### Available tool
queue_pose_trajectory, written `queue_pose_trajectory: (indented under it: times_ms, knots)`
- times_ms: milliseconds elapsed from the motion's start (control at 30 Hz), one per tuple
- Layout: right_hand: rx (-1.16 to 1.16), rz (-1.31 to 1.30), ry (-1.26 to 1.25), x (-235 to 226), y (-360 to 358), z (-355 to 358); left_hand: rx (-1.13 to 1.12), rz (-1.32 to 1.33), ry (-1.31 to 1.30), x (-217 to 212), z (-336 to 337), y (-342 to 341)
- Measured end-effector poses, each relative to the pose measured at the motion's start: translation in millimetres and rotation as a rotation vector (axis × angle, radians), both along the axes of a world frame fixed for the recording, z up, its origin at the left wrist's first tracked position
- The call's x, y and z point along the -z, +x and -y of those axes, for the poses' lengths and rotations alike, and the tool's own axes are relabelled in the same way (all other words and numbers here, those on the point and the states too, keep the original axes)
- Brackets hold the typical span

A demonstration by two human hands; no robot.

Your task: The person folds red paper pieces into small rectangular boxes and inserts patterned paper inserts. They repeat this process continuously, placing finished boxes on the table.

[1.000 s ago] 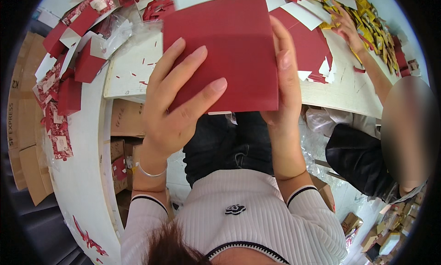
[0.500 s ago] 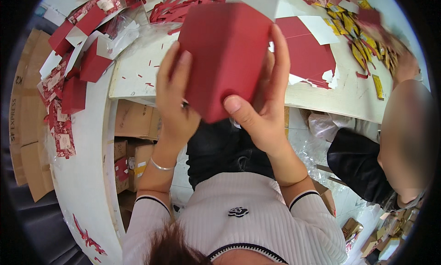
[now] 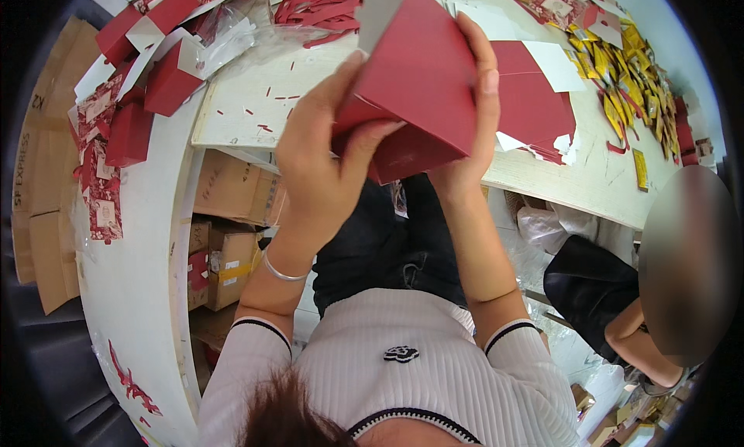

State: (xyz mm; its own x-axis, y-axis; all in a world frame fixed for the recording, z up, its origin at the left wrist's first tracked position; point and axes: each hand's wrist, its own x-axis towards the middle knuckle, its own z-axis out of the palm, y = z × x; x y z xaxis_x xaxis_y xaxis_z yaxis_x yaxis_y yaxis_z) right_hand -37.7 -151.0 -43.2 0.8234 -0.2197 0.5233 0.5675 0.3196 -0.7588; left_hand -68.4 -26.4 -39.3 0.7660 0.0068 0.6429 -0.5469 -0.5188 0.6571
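I hold a dark red cardboard box (image 3: 426,67) in the air above the table's near edge, tilted, with a white flap (image 3: 378,17) standing out at its upper left. My left hand (image 3: 318,156) grips its left side, the thumb pressing at the lower end, where a panel looks partly folded in. Fingers of my right hand (image 3: 482,98) run up along the right side, and the palm sits under the lower right corner. The right thumb is hidden behind the box.
Flat red card sheets (image 3: 535,98) lie right of the box. Behind are red paper strips (image 3: 322,13); yellow packets (image 3: 620,82) are heaped at far right. Folded red boxes (image 3: 172,75) crowd the left side. Cartons (image 3: 232,191) sit under the table. A co-worker (image 3: 643,338) sits at right.
The box has turned and tilted in my hands, showing its lower end. My left thumb has moved onto that end, and my right thumb has gone out of sight. The co-worker's arm has left the packets.
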Motion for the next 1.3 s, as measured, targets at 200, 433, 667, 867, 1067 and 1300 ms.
queue_pose_trajectory:
  times_ms: [200, 433, 667, 867, 1067, 1300]
  knots:
    - [0.035, -0.122, 0.128, -3.5, -2.8, -6.4, -0.052, 0.115, 0.051, 6.7, 7.4, 9.8]
    - [0.076, 0.097, 0.114, -8.2, -7.7, 5.4, 0.728, -0.158, -0.586, 16.5, -7.8, 7.8]
    - [-0.385, 0.238, -0.195, 9.4, -4.4, 15.5, 0.768, -0.802, -0.991, 19.5, -21.4, 7.4]
    - [-0.276, 0.006, -0.241, 6.4, -22.5, 29.7, 0.422, -0.385, -0.733, 16.5, -14.0, -2.5]
    - [-0.227, -0.040, -0.419, -6.4, -17.9, 49.9, 0.091, 0.109, -0.015, 21.6, -5.9, -15.1]
    - [0.298, 0.755, -0.762, -7.4, -1.2, 32.0, 0.767, -0.457, -0.672, 27.0, -73.5, -7.8]
